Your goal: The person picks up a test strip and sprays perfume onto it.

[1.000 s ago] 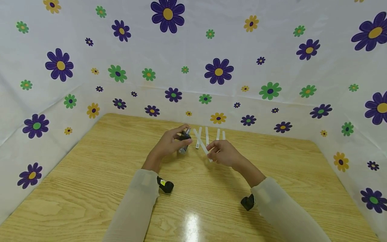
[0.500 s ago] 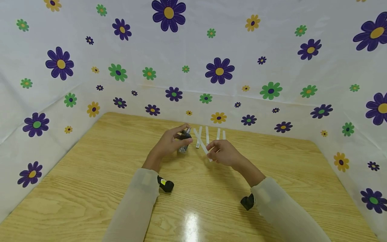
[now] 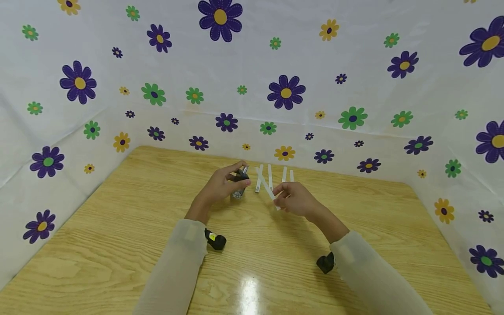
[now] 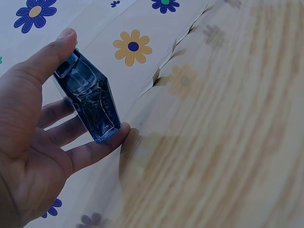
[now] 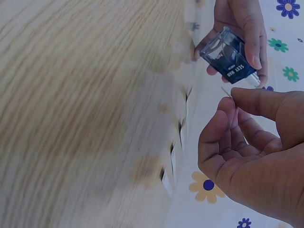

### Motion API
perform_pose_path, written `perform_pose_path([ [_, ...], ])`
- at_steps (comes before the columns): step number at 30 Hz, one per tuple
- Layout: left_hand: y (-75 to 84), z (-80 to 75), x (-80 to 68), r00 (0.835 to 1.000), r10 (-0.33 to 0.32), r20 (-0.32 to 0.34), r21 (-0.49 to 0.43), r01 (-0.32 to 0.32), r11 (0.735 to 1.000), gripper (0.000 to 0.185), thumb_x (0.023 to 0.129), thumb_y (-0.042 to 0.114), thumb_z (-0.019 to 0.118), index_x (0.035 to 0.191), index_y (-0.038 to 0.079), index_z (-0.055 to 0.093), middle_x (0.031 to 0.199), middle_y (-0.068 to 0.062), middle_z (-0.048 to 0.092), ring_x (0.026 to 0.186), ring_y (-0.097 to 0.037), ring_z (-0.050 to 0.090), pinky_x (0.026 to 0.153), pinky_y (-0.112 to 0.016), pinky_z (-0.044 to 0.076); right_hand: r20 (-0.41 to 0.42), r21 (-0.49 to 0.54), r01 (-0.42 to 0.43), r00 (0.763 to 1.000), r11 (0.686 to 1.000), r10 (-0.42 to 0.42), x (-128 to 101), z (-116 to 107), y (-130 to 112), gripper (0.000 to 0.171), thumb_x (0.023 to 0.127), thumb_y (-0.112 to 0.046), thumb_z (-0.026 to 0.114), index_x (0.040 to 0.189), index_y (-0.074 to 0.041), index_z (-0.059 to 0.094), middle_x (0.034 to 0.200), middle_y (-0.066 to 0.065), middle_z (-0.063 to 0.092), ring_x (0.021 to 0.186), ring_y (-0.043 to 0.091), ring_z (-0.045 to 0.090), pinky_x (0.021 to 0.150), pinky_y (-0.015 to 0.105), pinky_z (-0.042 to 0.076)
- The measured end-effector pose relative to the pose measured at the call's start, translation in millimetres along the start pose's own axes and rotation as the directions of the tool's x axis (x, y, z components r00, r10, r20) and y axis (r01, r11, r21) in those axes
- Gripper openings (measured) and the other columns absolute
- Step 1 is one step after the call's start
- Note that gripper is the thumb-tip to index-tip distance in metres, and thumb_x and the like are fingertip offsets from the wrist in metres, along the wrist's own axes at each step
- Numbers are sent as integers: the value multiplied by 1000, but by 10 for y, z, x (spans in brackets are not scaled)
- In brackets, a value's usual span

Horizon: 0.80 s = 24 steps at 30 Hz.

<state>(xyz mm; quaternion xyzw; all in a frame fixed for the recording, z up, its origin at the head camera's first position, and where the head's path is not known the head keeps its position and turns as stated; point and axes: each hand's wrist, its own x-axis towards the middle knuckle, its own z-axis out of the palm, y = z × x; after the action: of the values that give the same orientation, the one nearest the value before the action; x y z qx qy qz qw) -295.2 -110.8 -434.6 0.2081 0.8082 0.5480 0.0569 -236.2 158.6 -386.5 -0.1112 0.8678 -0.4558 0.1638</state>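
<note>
My left hand (image 3: 216,188) grips a small dark-tinted glass perfume bottle (image 3: 238,193) above the table, its index fingertip on the silver spray top. The bottle tilts, its nozzle end up and to the right. In the left wrist view the thumb is at the top of the bottle (image 4: 90,97) and a finger is under its base. Lettering shows on the bottle (image 5: 229,57) in the right wrist view. Between thumb and fingers my right hand (image 3: 296,199) pinches a white paper test strip (image 3: 266,187), which slants up toward the bottle. That strip (image 5: 226,91) appears edge-on near the nozzle.
Several white paper strips (image 3: 269,174) lie in a spaced row at the back of the wooden table (image 3: 252,245). A white flower-printed cloth (image 3: 244,100) hangs behind and along both sides. Black wrist cameras (image 3: 215,241) sit below both sleeves.
The right hand and its strip have shifted slightly to the right, away from the bottle. The left hand and bottle hold nearly the same place.
</note>
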Motion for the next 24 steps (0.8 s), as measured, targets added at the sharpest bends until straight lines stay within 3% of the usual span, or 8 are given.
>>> perform_pose_path([
  [13,-50,-18,-10,1000,26,-1,11,-26,1000,63,96,45,72,153,35,47,145,-11,53,116,-32,62,84,-44,56,-63,-17,-38,997,999,37,-79,-238,155,25,102,-9,62,125,1,62,102,14,67,92,33,65,81,45,57],
  [24,-62,-4,-1,1000,29,-6,1,-29,1000,65,96,42,72,155,32,46,150,-10,50,115,-32,62,87,-44,56,-106,10,-78,991,997,79,-117,-405,325,30,102,-7,61,128,7,58,110,22,68,92,30,66,84,42,57],
])
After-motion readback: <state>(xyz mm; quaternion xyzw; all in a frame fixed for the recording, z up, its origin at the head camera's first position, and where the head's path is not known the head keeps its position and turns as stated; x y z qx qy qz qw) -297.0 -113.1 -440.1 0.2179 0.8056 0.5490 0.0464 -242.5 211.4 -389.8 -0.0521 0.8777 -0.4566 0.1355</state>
